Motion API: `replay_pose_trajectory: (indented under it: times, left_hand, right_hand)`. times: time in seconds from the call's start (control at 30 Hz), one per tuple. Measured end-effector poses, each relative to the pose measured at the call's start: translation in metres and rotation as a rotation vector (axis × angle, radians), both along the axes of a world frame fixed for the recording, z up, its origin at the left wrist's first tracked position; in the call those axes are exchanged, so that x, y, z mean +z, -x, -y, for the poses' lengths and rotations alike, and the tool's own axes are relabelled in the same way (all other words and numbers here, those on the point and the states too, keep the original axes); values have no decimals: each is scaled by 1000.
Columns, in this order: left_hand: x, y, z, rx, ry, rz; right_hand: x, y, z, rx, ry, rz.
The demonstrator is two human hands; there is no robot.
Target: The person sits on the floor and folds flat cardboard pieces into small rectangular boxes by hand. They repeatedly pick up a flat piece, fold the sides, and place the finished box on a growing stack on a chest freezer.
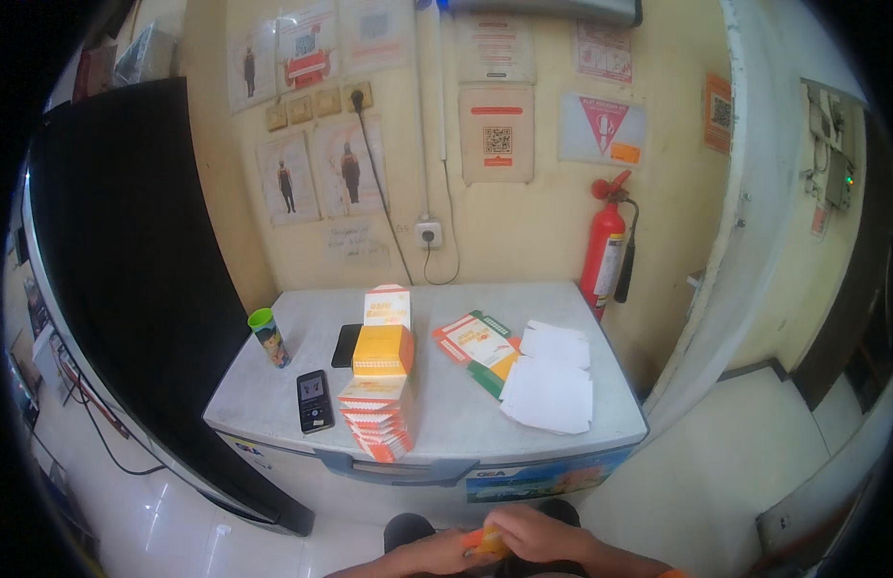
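Low at the front, before the chest freezer, my left hand (444, 552) and my right hand (533, 532) meet with bent fingers around a small orange-and-yellow piece (489, 547). It has colours like the printed cartons, but my fingers cover most of it, so its exact kind is unclear. On the freezer top (456, 414), beyond my hands, stands a stack of folded orange-and-white cartons (377, 409). A yellow box-shaped carton (383, 349) sits behind it. To the right lie a flat printed carton (485, 349) and several blank white carton sheets (550, 380).
Left of the stack lie a phone with a lit screen (314, 400) and a dark flat device (346, 345). A green-rimmed cup (267, 337) stands near the left edge. A red fire extinguisher (604, 246) is behind the right corner; a tall black panel (129, 260) rises at left.
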State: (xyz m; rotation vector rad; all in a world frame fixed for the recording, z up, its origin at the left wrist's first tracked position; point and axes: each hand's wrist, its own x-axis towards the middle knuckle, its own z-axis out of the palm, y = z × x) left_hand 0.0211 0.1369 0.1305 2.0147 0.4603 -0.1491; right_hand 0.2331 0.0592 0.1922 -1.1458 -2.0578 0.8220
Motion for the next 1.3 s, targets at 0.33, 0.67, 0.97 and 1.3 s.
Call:
replay_pose_trajectory:
  times: [0.33, 0.67, 0.97, 1.3]
  left_hand:
    - [56, -23, 27, -25, 282, 858]
    - [83, -11, 77, 514, 258, 770]
    - [58, 3, 62, 747, 369, 498]
    - [48, -17, 61, 1074, -150, 604]
  right_hand:
    - [-140, 35, 4, -740, -530, -242]
    - [-66, 27, -1, -335, -282, -154]
    - [-113, 53, 5, -581, -388, -215]
    - [-34, 94, 20, -465, 410, -1291]
